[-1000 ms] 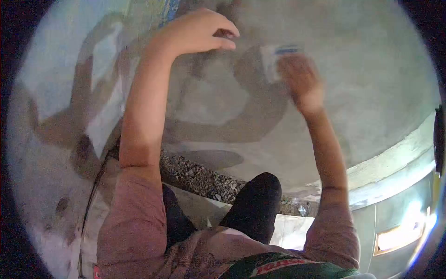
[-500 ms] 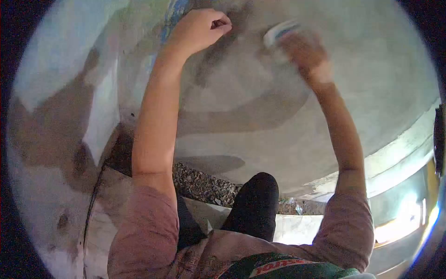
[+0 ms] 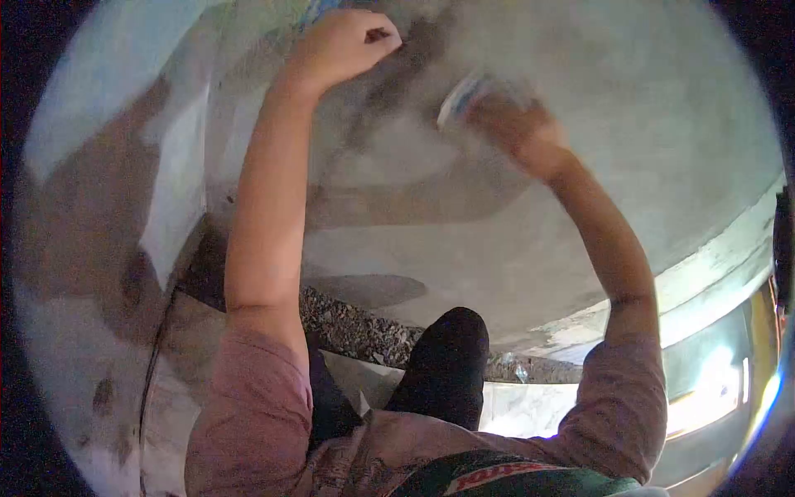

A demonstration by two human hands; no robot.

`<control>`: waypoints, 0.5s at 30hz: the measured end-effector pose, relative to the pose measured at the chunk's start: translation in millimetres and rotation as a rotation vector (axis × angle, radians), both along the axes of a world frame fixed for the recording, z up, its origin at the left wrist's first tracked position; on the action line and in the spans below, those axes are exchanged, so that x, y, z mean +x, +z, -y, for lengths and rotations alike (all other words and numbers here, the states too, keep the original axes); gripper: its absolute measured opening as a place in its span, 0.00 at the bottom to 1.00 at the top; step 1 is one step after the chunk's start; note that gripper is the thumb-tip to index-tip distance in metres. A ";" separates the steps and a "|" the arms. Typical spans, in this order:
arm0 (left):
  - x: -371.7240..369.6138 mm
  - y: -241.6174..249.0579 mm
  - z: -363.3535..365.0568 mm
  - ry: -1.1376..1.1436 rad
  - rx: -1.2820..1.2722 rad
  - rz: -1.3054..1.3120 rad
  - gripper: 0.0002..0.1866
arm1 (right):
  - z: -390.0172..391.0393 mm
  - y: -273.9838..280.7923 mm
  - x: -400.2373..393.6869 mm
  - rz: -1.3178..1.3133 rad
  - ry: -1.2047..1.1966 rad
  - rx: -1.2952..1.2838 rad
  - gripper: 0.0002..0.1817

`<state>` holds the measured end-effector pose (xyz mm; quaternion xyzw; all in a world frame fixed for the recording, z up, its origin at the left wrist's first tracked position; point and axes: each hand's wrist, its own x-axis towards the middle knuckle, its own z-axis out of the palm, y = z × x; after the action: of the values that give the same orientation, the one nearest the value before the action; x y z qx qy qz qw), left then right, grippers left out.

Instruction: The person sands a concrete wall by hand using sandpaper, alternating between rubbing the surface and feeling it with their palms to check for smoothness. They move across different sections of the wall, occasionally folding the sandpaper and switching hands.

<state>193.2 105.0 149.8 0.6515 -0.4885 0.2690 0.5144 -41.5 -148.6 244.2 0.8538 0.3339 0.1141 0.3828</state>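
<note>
A grey, curved, plaster-like wall (image 3: 646, 141) fills the space before me. My left hand (image 3: 348, 45) is at the top, close to the wall, with its fingers curled together; whatever may be inside them is hidden. To the right and a little lower, my right hand (image 3: 517, 132), smeared by motion, grips a flat white-and-blue piece (image 3: 457, 99). Its bright edge faces left, against or very near the wall. The blur hides its exact kind.
Gravel (image 3: 352, 327) lies along the wall's foot, by my knee (image 3: 451, 348). A second wall (image 3: 116, 174) meets the grey one at a corner on the left. Bright light (image 3: 712, 398) shows at the lower right.
My right hand has moved left and down with the white-and-blue piece. The left hand has shifted slightly left and up, its fingers still curled.
</note>
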 end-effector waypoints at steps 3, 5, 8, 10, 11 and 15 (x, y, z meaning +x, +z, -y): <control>4.8 -3.3 -2.4 0.084 -0.013 -0.022 0.16 | 8.1 28.8 10.9 0.697 -0.039 0.069 0.20; 1.8 -2.6 -2.1 0.077 -0.051 -0.017 0.15 | 14.9 -19.4 14.4 0.360 0.017 -0.009 0.20; 4.5 -3.6 -1.2 0.065 -0.075 -0.007 0.13 | -0.9 -13.3 10.5 0.006 0.048 -0.082 0.21; 3.6 -4.4 -0.9 0.050 -0.067 -0.005 0.13 | 11.6 24.3 16.2 0.573 0.010 -0.018 0.21; 1.0 -2.3 -2.4 0.088 -0.049 0.021 0.15 | 17.7 29.7 20.9 0.698 -0.056 0.045 0.24; -9.7 6.7 -6.2 0.019 -0.019 0.057 0.17 | -1.4 -28.9 14.7 0.036 0.051 -0.040 0.19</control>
<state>183.5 111.2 156.5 0.6434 -0.4941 0.2970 0.5037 -26.8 -147.2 215.3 0.8350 0.3508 0.1327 0.4026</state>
